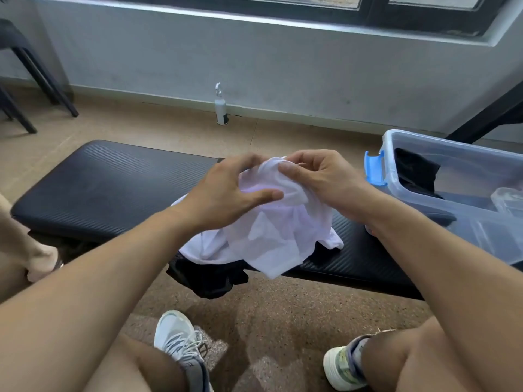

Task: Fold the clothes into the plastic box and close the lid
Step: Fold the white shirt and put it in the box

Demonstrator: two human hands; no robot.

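1. The white garment is hanging bunched above the middle of the black padded table, its lower folds trailing onto the padding, probably lifted so an edge can be found before folding.
2. The left hand is gripping the bunched top of the garment, thumb lying across the cloth; the right hand is pinching the same top edge just beside it, apparently working the fabric open.
3. A black garment is lying under the white one, drooping off the table's near edge, seemingly waiting its turn.
4. The clear plastic box, with a blue latch, is sitting lidless at the table's right end, already holding dark folded cloth.
5. Beyond the table, a spray bottle is standing on the floor against the grey wall.
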